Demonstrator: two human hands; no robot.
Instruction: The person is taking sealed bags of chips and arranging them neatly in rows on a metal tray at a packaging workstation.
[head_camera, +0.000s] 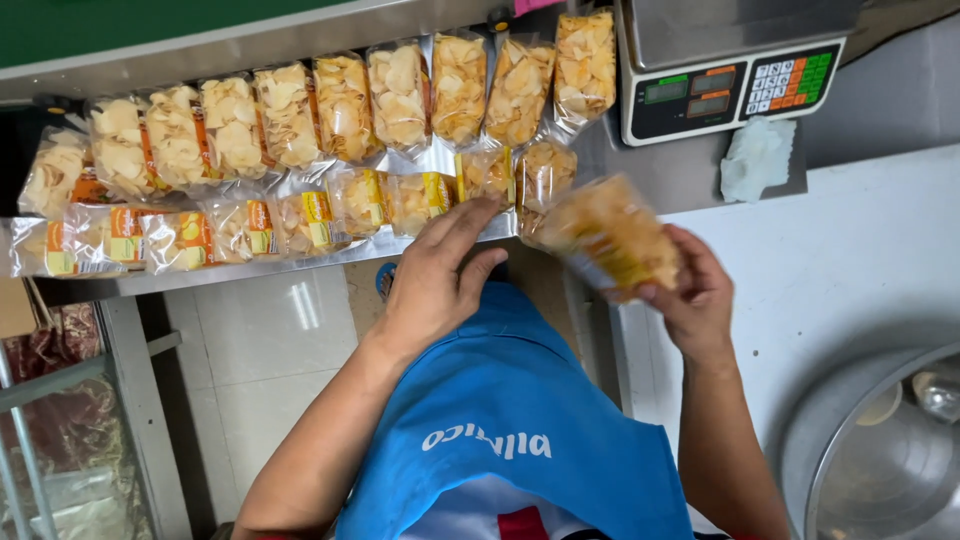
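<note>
My right hand (695, 295) holds a clear bag of pale yellow chips (608, 235), tilted in the air just right of the rows. My left hand (440, 275) rests with fingers spread on the near row of chip bags (300, 220), touching the bags at that row's right end. A far row of larger chip bags (345, 110) lies side by side on the steel counter (230, 45). Below me I see my blue apron (510, 430).
A digital scale (735, 85) with a green and orange keypad stands at the upper right, a crumpled white tissue (757, 158) beside it. A white worktop (860, 260) spreads right, with a large steel bowl (880, 460) at the bottom right. Tiled floor (270, 350) shows below the counter.
</note>
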